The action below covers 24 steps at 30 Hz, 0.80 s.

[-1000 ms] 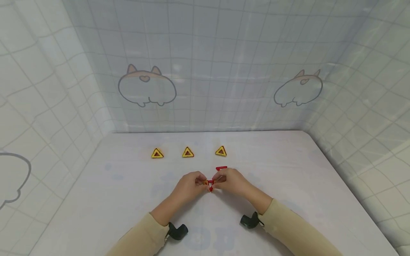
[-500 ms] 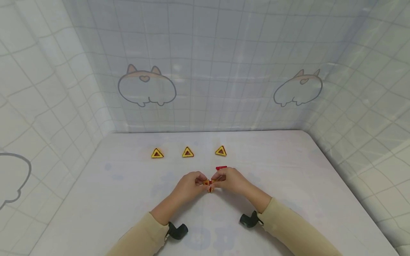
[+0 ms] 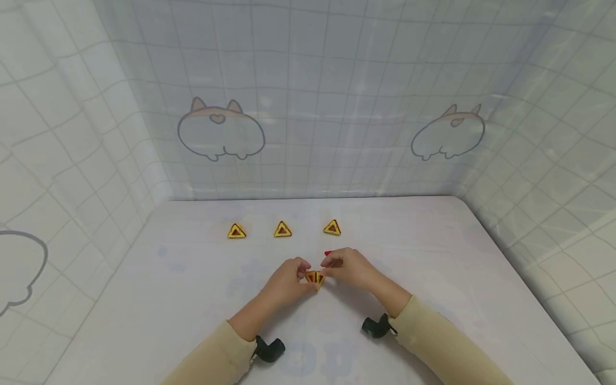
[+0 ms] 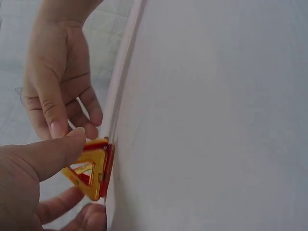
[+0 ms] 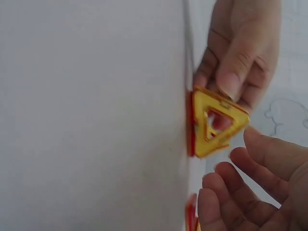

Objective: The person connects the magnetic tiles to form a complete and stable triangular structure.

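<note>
Two upright yellow triangular magnetic tiles stand together low in the middle of the table, a left tile (image 3: 310, 276) and a right tile (image 3: 320, 280). A red tile (image 5: 191, 125) lies flat beneath them in the right wrist view. My left hand (image 3: 287, 282) pinches the left tile, its thumb (image 4: 72, 147) along the edge. Loosely curled fingers of my right hand (image 3: 353, 268) hover right at the right tile's corner, a gap showing between thumb and forefinger. Another red tile (image 3: 329, 253) is mostly hidden behind the right hand.
Three yellow-and-red triangles stand in a row farther back: one left (image 3: 236, 231), one central (image 3: 282, 230), one right (image 3: 332, 228). A white gridded curtain (image 3: 313, 133) rises behind the white tabletop (image 3: 409, 230). Black wrist cameras hang beneath both sleeves.
The two yellow tiles have turned to show their faces and come together over the red one. My right hand's fingers have loosened and lifted slightly away; the left hand stays nearly in place.
</note>
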Each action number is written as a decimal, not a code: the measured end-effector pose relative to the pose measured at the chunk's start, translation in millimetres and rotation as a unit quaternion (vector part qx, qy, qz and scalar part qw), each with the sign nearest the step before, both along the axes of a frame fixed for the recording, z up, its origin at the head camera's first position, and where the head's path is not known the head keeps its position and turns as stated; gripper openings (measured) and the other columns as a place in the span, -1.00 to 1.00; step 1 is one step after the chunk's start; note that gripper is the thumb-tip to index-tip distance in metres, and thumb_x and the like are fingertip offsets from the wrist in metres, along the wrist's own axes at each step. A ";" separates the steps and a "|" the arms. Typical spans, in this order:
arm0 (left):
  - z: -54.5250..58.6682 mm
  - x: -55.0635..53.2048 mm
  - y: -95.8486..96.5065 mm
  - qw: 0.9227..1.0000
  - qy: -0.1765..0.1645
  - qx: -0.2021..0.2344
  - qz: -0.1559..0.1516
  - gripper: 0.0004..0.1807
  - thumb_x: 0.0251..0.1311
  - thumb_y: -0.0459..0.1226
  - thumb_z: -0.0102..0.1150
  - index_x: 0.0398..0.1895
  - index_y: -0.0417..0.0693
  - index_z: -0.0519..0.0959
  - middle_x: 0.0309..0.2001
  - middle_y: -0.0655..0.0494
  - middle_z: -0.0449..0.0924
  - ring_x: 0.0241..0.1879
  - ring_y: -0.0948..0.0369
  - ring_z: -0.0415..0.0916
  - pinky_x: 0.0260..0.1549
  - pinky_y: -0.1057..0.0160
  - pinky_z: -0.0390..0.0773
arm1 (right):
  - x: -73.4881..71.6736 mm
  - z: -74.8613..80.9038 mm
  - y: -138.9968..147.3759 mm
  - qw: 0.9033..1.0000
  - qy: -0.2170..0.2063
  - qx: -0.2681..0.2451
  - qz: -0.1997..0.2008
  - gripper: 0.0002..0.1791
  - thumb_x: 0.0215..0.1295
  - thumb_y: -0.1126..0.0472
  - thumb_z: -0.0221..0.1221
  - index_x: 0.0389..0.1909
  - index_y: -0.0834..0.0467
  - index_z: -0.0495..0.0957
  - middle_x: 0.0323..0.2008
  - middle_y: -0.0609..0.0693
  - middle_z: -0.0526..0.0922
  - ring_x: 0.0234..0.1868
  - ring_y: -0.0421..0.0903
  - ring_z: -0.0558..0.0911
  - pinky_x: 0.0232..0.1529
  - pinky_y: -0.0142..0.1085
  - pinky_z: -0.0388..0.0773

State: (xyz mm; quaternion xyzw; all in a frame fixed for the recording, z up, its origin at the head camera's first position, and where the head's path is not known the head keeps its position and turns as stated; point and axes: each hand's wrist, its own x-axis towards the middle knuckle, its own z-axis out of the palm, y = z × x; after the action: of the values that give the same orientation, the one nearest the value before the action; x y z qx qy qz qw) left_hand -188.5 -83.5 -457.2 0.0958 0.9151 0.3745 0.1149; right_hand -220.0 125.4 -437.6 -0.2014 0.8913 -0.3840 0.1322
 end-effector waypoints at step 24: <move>1.7 3.6 5.8 0.999 -0.037 0.032 0.003 -0.57 0.11 -0.17 0.48 0.01 0.03 0.52 -0.09 0.14 0.50 -0.09 0.16 0.43 -0.03 0.09 0.49 | -37.2 -3.8 21.7 0.996 -0.038 0.036 -0.077 -0.68 0.14 0.29 0.44 -0.06 0.07 0.70 -0.09 -0.06 0.63 -0.04 -0.04 0.51 -0.04 -0.16 0.52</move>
State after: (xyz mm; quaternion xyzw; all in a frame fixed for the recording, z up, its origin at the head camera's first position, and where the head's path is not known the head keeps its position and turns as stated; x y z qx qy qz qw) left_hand -184.9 -77.8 -455.5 0.0825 0.8981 0.4072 0.1442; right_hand -257.2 147.2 -441.5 -0.1123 0.9119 -0.3679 0.1433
